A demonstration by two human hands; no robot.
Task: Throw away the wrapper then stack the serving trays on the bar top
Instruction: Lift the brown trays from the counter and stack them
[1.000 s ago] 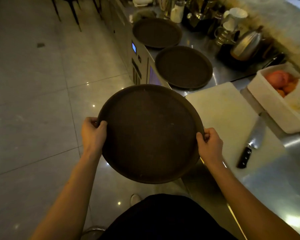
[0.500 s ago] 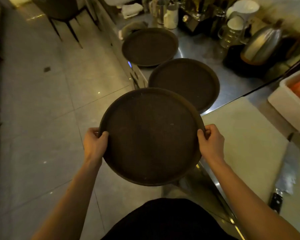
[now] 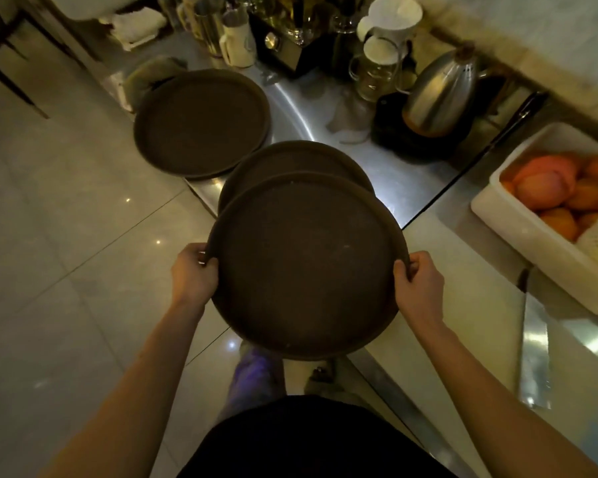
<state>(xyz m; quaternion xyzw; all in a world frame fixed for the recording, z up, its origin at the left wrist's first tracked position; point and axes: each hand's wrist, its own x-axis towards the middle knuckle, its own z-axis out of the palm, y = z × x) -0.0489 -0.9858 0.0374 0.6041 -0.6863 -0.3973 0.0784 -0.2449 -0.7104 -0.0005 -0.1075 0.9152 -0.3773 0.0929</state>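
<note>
We hold a round, dark brown tray [image 3: 308, 267] level by its opposite rims, overlapping a second matching tray [image 3: 290, 160] that rests on the steel tabletop [image 3: 411, 177]. A third tray [image 3: 201, 124] lies flat farther along, its edge past the tabletop's lip.

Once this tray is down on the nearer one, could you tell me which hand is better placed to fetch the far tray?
Probably the left hand: the far tray lies ahead and to the left, nearer that side than the right hand.
</note>
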